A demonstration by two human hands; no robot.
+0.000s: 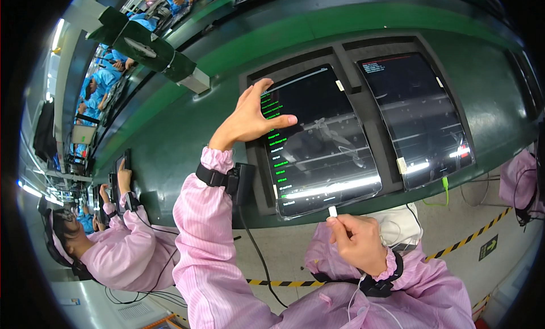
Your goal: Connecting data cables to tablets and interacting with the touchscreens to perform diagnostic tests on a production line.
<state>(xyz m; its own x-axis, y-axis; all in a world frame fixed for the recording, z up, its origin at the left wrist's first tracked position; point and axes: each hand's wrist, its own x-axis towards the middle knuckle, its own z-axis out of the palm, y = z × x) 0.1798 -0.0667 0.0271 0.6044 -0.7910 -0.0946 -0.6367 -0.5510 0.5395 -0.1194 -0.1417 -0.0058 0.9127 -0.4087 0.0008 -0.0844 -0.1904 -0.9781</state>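
White plug (332, 212), partly hidden by the pinching grip of right hand (361, 242); outspread left hand (247, 119) over part-covered tablet (326, 153).

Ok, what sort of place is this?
Probably an electronics factory line: two tablets in a dark tray on a green bench, a pink-clad co-worker alongside, and blue-clad people beyond.

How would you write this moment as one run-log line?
left hand: open over left tablet, contact unclear | right hand: pinching white plug at that tablet's lower edge | right tablet: green cable at lower edge
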